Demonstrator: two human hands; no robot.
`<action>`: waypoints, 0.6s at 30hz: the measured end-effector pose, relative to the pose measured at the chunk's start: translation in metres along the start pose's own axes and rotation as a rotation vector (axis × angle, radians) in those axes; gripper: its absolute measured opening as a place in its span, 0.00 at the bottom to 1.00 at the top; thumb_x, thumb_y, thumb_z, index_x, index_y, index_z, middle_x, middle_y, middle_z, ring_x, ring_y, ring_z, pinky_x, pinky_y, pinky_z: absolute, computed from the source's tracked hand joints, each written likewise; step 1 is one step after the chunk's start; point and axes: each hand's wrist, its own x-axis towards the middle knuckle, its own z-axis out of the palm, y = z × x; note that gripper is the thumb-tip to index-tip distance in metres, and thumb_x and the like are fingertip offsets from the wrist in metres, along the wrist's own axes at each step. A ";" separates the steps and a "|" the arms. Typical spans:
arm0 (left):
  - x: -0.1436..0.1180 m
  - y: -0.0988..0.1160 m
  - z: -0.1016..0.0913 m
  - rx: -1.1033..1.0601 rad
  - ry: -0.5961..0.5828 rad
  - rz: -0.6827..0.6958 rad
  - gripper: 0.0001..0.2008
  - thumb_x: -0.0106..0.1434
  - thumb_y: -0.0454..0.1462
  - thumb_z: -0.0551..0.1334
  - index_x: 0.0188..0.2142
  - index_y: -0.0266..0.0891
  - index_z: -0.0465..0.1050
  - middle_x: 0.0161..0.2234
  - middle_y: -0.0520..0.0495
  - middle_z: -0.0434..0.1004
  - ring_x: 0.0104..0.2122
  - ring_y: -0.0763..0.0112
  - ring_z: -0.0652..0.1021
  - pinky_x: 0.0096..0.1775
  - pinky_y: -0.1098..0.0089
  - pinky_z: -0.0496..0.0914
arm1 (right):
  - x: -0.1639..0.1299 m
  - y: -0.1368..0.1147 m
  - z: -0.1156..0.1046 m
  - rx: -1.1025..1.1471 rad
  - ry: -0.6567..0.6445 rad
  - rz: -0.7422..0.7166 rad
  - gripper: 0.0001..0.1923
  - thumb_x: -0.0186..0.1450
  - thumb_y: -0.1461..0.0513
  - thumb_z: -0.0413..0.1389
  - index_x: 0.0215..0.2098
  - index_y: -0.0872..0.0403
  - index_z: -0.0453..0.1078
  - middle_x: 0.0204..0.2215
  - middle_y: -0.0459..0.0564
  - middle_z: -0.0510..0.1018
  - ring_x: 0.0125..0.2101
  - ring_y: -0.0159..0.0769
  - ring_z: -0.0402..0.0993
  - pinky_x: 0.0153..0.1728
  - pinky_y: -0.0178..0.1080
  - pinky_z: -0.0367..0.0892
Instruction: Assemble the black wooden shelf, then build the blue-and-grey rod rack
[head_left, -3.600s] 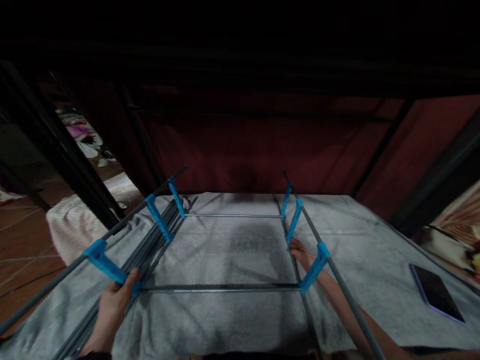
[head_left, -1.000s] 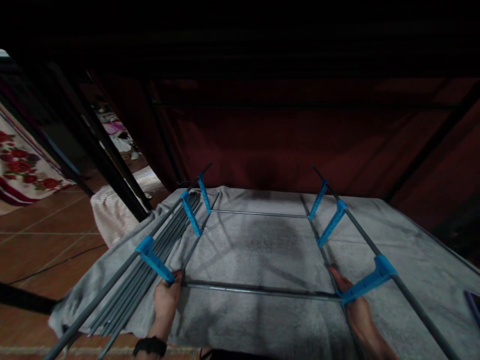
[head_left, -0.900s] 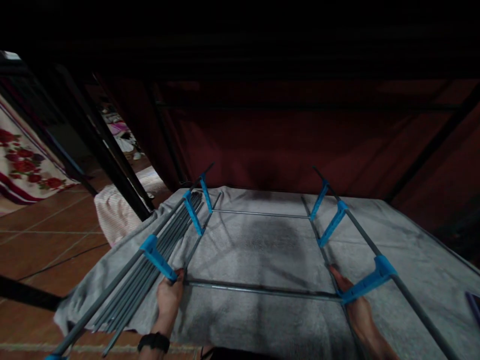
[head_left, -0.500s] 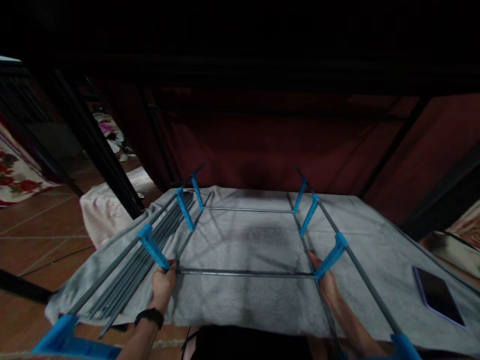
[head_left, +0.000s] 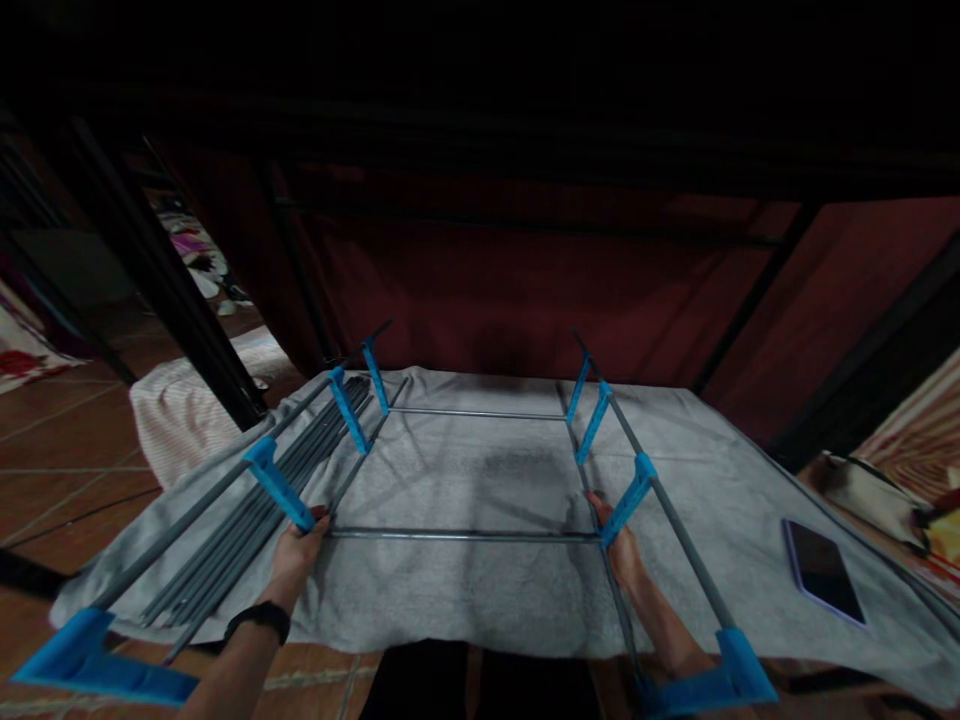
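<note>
A frame of grey metal tubes and blue plastic connectors rests on a grey cloth (head_left: 510,600). My left hand (head_left: 298,552), with a black band on its wrist, is closed round the left joint where a blue connector (head_left: 279,485) meets the near cross tube (head_left: 465,536). At the opposite end of that tube, my right hand (head_left: 622,555) is closed round the right joint, below another blue connector (head_left: 628,498). Some fingers of both hands are hidden behind the parts. A far cross tube (head_left: 480,413) joins the two sides further back.
Several loose grey tubes (head_left: 262,510) lie in a bundle at the left, partly under the frame's left rail. A phone (head_left: 823,572) lies on the cloth at the right. Dark posts (head_left: 180,290) and a dark red curtain (head_left: 480,290) stand around. Tiled floor (head_left: 82,450) shows at left.
The whole view has shifted, so frame, phone and hands appear further left. Both hands keep their grip at the same joints, and the frame looks unchanged on the cloth.
</note>
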 end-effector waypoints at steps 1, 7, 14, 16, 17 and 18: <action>0.001 -0.001 -0.001 0.001 -0.004 0.000 0.19 0.43 0.42 0.67 0.35 0.36 0.75 0.27 0.48 0.76 0.31 0.62 0.75 0.36 0.64 0.70 | -0.001 -0.002 0.001 0.001 -0.008 -0.001 0.15 0.59 0.48 0.58 0.43 0.37 0.78 0.56 0.38 0.75 0.64 0.44 0.60 0.67 0.49 0.51; -0.004 0.001 -0.001 0.047 0.028 0.007 0.16 0.45 0.42 0.66 0.34 0.37 0.76 0.25 0.50 0.76 0.30 0.63 0.75 0.34 0.66 0.69 | -0.004 -0.006 0.002 0.002 -0.064 -0.038 0.16 0.60 0.48 0.57 0.45 0.38 0.78 0.58 0.40 0.73 0.65 0.46 0.58 0.68 0.52 0.50; -0.009 0.003 0.002 0.031 0.034 -0.002 0.15 0.46 0.41 0.64 0.34 0.38 0.75 0.27 0.48 0.76 0.33 0.61 0.75 0.37 0.66 0.68 | 0.004 0.006 -0.006 -0.056 -0.031 -0.032 0.18 0.57 0.47 0.58 0.43 0.39 0.79 0.59 0.44 0.73 0.65 0.47 0.59 0.68 0.49 0.50; -0.009 0.002 0.002 0.020 0.041 0.001 0.14 0.46 0.42 0.64 0.33 0.38 0.74 0.27 0.47 0.76 0.33 0.61 0.75 0.37 0.65 0.68 | 0.004 0.006 -0.006 -0.054 -0.028 -0.048 0.19 0.57 0.46 0.58 0.43 0.40 0.80 0.59 0.46 0.73 0.65 0.47 0.59 0.68 0.48 0.50; -0.009 0.002 0.002 0.011 0.043 0.006 0.14 0.46 0.42 0.63 0.33 0.38 0.74 0.27 0.47 0.76 0.32 0.61 0.75 0.37 0.65 0.69 | 0.003 0.005 -0.006 -0.056 -0.022 -0.050 0.19 0.57 0.46 0.59 0.43 0.41 0.80 0.59 0.46 0.73 0.65 0.47 0.59 0.68 0.48 0.49; -0.010 0.001 0.003 0.003 0.044 0.009 0.15 0.46 0.42 0.63 0.34 0.38 0.73 0.27 0.48 0.75 0.32 0.61 0.75 0.37 0.65 0.69 | 0.003 0.004 -0.005 -0.058 -0.015 -0.049 0.19 0.56 0.47 0.59 0.43 0.41 0.80 0.59 0.47 0.73 0.64 0.47 0.60 0.68 0.48 0.49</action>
